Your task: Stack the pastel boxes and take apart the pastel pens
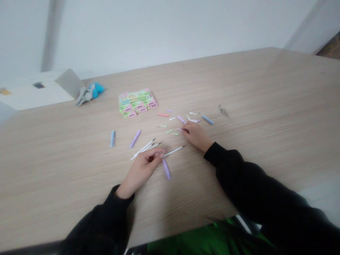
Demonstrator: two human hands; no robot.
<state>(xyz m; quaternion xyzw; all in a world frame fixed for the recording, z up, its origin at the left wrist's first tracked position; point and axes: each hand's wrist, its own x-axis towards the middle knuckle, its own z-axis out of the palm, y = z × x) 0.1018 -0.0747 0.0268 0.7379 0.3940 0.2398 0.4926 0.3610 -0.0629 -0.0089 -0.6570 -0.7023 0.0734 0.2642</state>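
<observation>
My left hand (147,163) pinches a white pen refill (174,151) whose dark tip points right. Just below these fingertips is a purple pen barrel (167,169); I cannot tell if they touch it. Several more white refills (145,148) lie fanned out behind the left hand. My right hand (195,134) is closed, low over the table, with a thin purple piece (180,129) poking out from the fingertips. Small green pieces (169,131), white pieces (193,113) and a red piece (163,114) are scattered around it, and a purple piece (182,119) lies close behind.
On the wooden table (265,106), a blue barrel (112,139) and another purple barrel (135,139) lie left; a second blue barrel (207,119) lies right. Green-pink printed cards (137,102) sit farther back. A white box (39,90) and a grey-blue bundle (90,92) stand back left.
</observation>
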